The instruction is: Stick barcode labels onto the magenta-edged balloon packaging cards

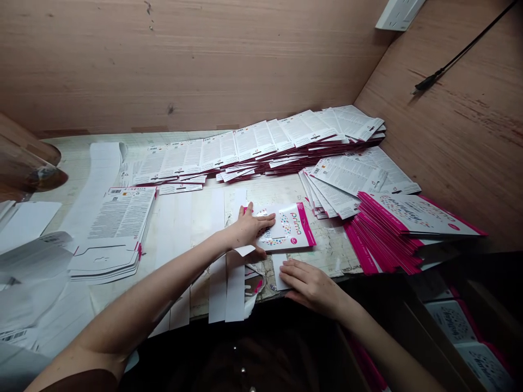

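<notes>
A white and pink printed cardboard sleeve [304,223] marked "prima" lies flat on the worktable. My left hand [247,228] presses on its left part, fingers spread and palm down. Just below the sleeve, a narrow white paper strip [279,272] reaches toward the table's front edge. My right hand [310,286] has its fingers together on that strip, with the thumb lower at the edge. Under my left wrist, more white strips [224,286] hang over the front edge, beside a torn, worn patch.
Overlapping printed sleeves [253,141] line the back wall. At right sits a fanned pink-edged pile [392,228]; at left, a stack of flat printed cards [114,228] and loose white sheets [36,272]. A box with sleeves [457,321] stands below right. A black cable [461,51] hangs at upper right.
</notes>
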The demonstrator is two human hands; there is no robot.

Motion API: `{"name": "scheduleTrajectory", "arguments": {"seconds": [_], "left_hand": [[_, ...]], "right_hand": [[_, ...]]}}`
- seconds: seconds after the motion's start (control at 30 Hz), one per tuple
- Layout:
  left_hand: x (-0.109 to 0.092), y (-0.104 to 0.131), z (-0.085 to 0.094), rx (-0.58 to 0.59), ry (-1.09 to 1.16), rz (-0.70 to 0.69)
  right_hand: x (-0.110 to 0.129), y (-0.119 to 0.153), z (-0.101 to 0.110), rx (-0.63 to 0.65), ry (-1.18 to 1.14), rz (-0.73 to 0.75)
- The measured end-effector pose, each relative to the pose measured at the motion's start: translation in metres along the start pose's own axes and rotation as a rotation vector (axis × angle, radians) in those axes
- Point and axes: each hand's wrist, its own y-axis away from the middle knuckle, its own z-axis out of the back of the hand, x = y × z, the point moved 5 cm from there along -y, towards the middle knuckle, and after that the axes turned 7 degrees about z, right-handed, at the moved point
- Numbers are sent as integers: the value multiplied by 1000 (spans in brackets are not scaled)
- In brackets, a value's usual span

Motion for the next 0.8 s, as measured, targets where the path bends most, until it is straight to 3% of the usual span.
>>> {"name": "scheduleTrajectory", "arguments": {"seconds": [0.27,0.43,0.53,0.63,0.8], "left_hand": [[-2,1,1,-48,9,-33],[0,0,-1,-22,3,-20],[2,0,-2,-7,2,-7],[3,0,-3,-6,16,6],[-2,-1,0,-45,37,-53]], "right_hand": [[2,-4,3,-27,40,29],[4,-12,13,-166,106,48],[-20,-25,27,-287,-19,-93],[-59,-42,31,-355,-132,-262],[-112,-58,6,-277,-332,-467]]}}
